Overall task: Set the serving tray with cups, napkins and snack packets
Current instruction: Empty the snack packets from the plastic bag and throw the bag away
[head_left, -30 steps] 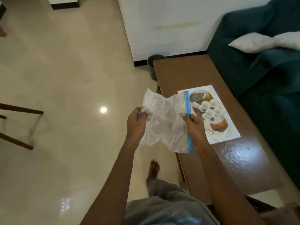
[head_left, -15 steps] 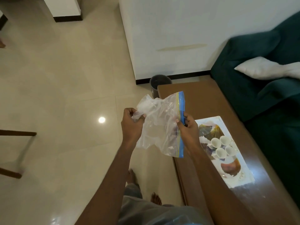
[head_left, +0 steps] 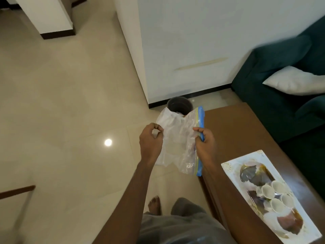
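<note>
I hold a crumpled clear plastic zip bag [head_left: 179, 143] with a blue seal strip in front of me, over the floor beside the table. My left hand [head_left: 151, 143] pinches its left edge and my right hand [head_left: 204, 143] grips the blue strip side. A white patterned serving tray [head_left: 232, 171] lies on the brown table at the lower right. Several small white cups [head_left: 274, 196] stand on it among dark leaf-like pieces and a brown item.
The long brown table [head_left: 237, 131] runs along a dark green sofa [head_left: 284, 110] with a white cushion [head_left: 295, 83]. A dark bin [head_left: 179, 104] stands on the tiled floor by the wall, just beyond the bag. A wooden chair leg [head_left: 15, 191] shows at left.
The view has swung up and left, so the tray now sits lower right. Both hands have kept hold of the bag, which now hangs closer to the bin.
</note>
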